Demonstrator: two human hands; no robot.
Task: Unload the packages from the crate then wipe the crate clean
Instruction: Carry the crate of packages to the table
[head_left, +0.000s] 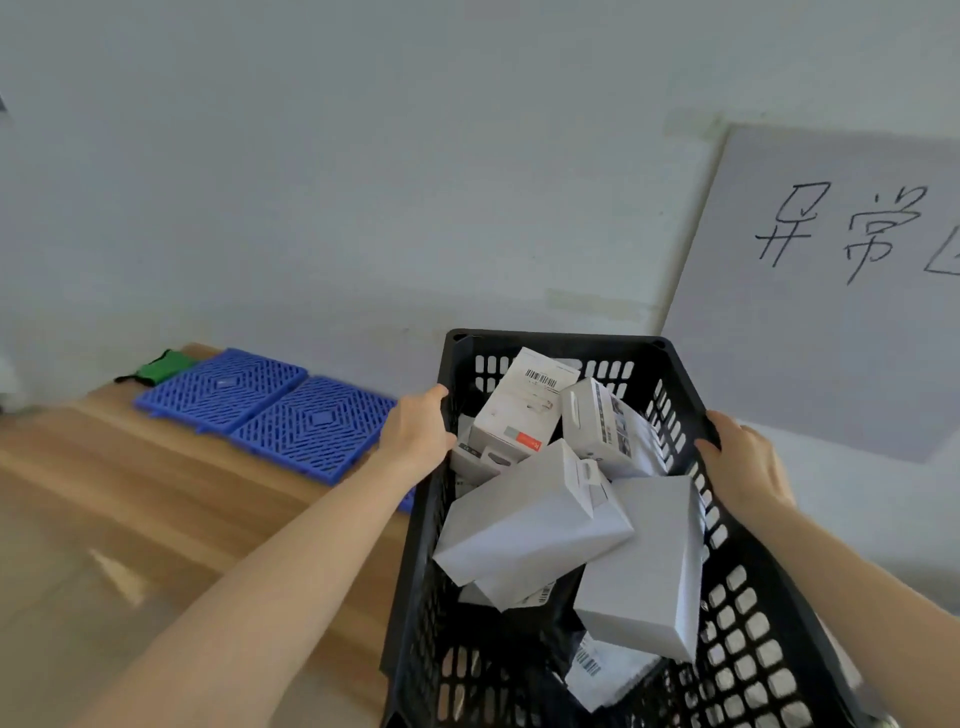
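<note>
Gripping the black crate (737, 597) by its side rims, your left hand (415, 431) and right hand (748, 462) hold it at the edge of the desk (156, 493); carry it level so the white packages (530, 514) heaped inside don't slide, then set it flat.

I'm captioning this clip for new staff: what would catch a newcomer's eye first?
A black crate, bottom centre, heaped with white boxes, the left grip and right grip holding its side rims. Behind it on the right, a white sign bears large handwritten characters; at left, blue mats lie on the wooden surface.
</note>
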